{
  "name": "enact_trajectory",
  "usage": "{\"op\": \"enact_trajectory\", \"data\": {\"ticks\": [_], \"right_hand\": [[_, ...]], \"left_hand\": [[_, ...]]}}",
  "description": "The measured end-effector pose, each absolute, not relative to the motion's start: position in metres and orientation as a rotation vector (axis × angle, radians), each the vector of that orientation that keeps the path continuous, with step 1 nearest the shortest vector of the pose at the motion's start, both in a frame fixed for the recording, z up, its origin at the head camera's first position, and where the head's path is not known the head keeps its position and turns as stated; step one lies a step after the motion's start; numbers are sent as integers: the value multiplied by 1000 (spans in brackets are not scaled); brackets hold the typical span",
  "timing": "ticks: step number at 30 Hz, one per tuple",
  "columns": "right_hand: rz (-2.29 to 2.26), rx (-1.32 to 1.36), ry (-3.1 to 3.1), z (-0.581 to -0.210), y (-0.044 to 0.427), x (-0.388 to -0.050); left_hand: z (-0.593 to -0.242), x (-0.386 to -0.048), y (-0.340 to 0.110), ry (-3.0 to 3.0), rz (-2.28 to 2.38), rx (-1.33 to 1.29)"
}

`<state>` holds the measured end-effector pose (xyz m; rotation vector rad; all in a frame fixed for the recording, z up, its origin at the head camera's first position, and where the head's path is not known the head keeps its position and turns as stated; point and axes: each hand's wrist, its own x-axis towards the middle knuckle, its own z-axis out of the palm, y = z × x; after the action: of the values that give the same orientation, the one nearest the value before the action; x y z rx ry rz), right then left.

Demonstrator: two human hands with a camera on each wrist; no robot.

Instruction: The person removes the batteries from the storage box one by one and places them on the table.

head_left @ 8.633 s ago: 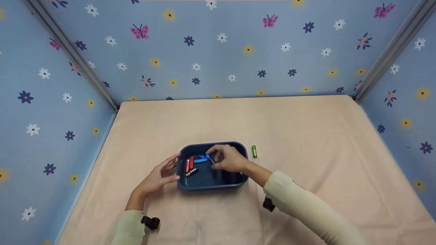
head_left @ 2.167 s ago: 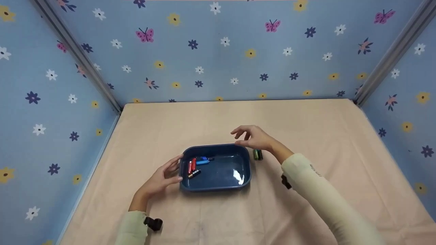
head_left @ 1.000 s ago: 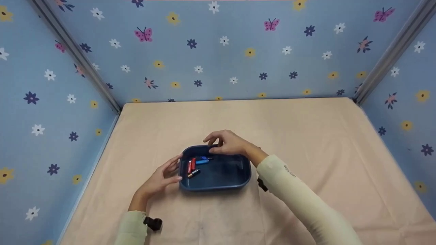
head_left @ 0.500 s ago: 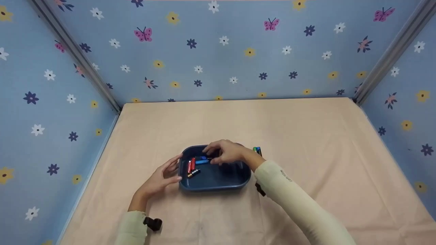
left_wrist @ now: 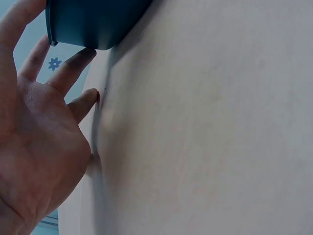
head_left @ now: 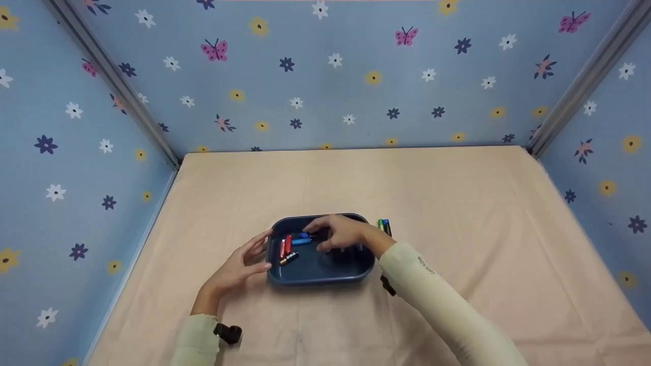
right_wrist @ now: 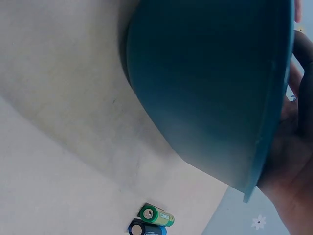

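Your right hand (head_left: pixel 343 235) was much nearer to the batteries than your left. Its finger and thumb stood apart, with nothing seen pinched between them, and I could not tell if they touched anything. Just left of those fingertips lay the dark blue, stick-shaped metal battery with a black end (head_left: pixel 301 235). It lay nearly sideways, so its black end poked toward the gap between finger and thumb. Just on your side of it was the bright blue, stick-shaped metal battery (head_left: pixel 301 242), lying about the same way. Farther left of your fingers, two shiny red metal batteries (head_left: pixel 288 245) lay side by side, pointing away from you. The black, copper-ended metal battery (head_left: pixel 289 259) lay slanted, nearer to you.

All five were inside the dark blue, round-cornered tray (head_left: pixel 318 282), smooth and maybe plastic, with sloping walls. Your left hand (head_left: pixel 231 272) touched its left end with loose, spread fingers.

Outside the tray, near your right wrist, the green, round metal battery (right_wrist: pixel 157 216) and the black-and-blue, round metal battery (right_wrist: pixel 145 229) lay close together. They rested on the soft, creased, peach cloth (head_left: pixel 457 203).
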<state>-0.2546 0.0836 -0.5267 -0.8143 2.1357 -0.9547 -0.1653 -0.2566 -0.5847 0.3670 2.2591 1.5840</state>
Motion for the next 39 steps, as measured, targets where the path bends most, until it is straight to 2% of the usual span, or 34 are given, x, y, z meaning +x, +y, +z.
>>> {"op": "enact_trajectory", "data": {"ticks": [15,27,39], "right_hand": [[-935,-788,2135,-528,87,-251],[-697,-875,2183,-530,84,-247],[-537,-794,2168,-523,79,-251]], "left_hand": [[-585,-166,-257,2229,1629,421],[-586,-166,-258,2228,1626,423],[-585,-165,-258,2243,1609,409]]}}
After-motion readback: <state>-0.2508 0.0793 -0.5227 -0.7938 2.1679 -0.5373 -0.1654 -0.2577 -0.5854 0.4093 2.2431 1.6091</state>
